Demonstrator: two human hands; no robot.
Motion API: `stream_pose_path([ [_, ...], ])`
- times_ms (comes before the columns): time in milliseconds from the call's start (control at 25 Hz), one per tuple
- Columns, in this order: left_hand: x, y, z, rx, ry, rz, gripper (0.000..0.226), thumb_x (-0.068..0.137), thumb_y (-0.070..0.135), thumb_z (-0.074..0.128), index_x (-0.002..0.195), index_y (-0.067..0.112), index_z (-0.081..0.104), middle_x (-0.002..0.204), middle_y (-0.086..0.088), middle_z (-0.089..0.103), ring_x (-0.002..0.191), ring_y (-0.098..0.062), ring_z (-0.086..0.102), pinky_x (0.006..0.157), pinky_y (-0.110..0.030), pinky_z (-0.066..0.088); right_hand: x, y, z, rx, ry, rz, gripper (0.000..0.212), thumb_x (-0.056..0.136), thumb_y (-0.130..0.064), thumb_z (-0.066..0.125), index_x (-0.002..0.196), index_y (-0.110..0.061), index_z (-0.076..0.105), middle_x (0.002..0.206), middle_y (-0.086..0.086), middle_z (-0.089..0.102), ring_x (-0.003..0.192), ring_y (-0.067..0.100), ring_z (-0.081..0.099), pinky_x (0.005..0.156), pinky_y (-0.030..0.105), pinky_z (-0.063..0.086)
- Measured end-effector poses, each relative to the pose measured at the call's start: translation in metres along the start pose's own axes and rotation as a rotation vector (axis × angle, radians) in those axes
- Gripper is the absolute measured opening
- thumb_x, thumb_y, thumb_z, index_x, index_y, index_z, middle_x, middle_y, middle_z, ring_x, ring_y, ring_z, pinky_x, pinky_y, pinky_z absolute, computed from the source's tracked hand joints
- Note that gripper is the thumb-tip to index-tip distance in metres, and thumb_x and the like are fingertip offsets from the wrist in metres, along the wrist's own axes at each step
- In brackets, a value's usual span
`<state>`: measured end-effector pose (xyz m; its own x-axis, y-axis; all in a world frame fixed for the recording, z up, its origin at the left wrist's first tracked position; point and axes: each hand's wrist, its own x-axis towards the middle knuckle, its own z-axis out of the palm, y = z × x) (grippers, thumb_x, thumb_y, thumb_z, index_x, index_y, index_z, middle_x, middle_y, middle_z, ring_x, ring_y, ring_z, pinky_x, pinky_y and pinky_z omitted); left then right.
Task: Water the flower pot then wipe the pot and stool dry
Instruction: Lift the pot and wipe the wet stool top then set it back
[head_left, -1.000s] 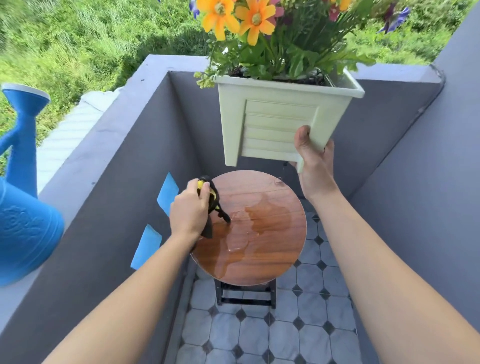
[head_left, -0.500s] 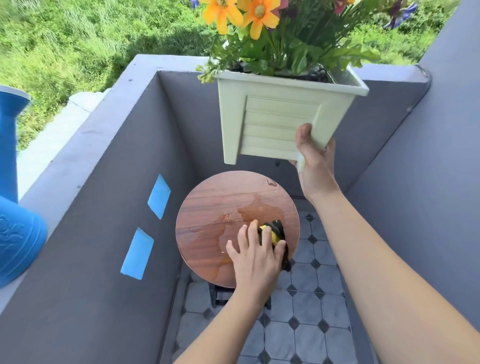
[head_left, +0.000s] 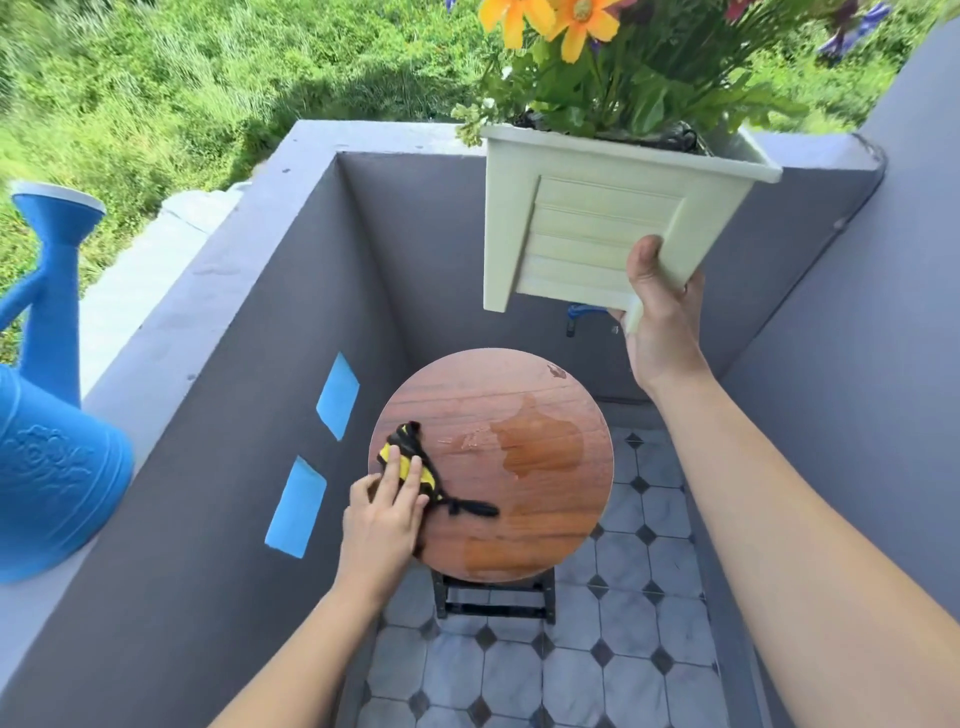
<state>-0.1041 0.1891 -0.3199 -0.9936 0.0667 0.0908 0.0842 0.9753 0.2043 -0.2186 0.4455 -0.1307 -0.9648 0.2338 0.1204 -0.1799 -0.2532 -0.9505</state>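
A round wooden stool (head_left: 540, 384) stands on the tiled floor, with wet patches at its middle right and near its front edge. My left hand (head_left: 384, 514) presses a yellow and black cloth (head_left: 415, 467) flat on the stool's left side. My right hand (head_left: 660, 322) holds a cream square flower pot (head_left: 582, 228) by its lower right corner, lifted above and behind the stool. Orange flowers and green leaves fill the pot.
A blue watering can (head_left: 47, 457) sits on the grey ledge (head_left: 197, 291) at the left. Grey walls enclose the narrow corner. Two blue patches (head_left: 296, 506) mark the left wall. A blue tap (head_left: 579, 314) shows under the pot. Tiled floor (head_left: 571, 675) lies below.
My left hand has swept the cloth from the stool's front right side across to its left side. The pot stays lifted in my right hand.
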Motion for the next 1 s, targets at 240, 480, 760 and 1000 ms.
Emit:
stream_pose_path([
  [240,0.033,-0.032,-0.021,-0.054,0.118,-0.24,0.041,0.096,0.016,0.051,0.13,-0.006,0.052,0.123,-0.036,0.054,0.085,-0.048,0.051,0.073,-0.053,0.043,0.001,-0.009,-0.007,-0.017,0.0,0.002,0.084,0.033,-0.079,0.071,0.104,-0.042,0.045,0.091,-0.04,0.062,0.091,-0.018,0.059,0.064,0.019,0.052],
  [480,0.062,0.007,-0.072,-1.107,-0.004,-0.573,0.058,0.066,0.051,0.079,0.115,0.027,0.06,0.112,-0.008,0.066,0.105,-0.029,0.063,0.09,-0.044,0.051,0.004,-0.013,-0.024,-0.007,0.025,-0.021,0.079,0.041,-0.072,0.074,0.106,-0.036,0.047,0.097,-0.034,0.064,0.096,-0.013,0.06,0.083,0.026,0.052],
  [760,0.053,0.093,-0.032,-0.975,-0.248,-0.305,0.02,0.094,0.014,0.053,0.109,0.018,0.064,0.108,-0.001,0.07,0.103,-0.023,0.061,0.082,-0.031,0.044,0.005,-0.009,-0.031,-0.01,0.023,-0.055,0.077,0.044,-0.07,0.075,0.105,-0.034,0.047,0.092,-0.033,0.066,0.094,-0.013,0.061,0.097,0.038,0.047],
  [1000,0.055,0.068,-0.029,-0.317,0.119,-0.281,0.044,0.091,0.003,0.049,0.135,0.01,0.044,0.124,-0.017,0.053,0.109,-0.037,0.048,0.088,-0.045,0.045,0.007,-0.005,-0.036,0.008,0.017,-0.074,0.072,0.046,-0.069,0.074,0.104,-0.034,0.049,0.089,-0.035,0.066,0.094,-0.011,0.061,0.103,0.049,0.042],
])
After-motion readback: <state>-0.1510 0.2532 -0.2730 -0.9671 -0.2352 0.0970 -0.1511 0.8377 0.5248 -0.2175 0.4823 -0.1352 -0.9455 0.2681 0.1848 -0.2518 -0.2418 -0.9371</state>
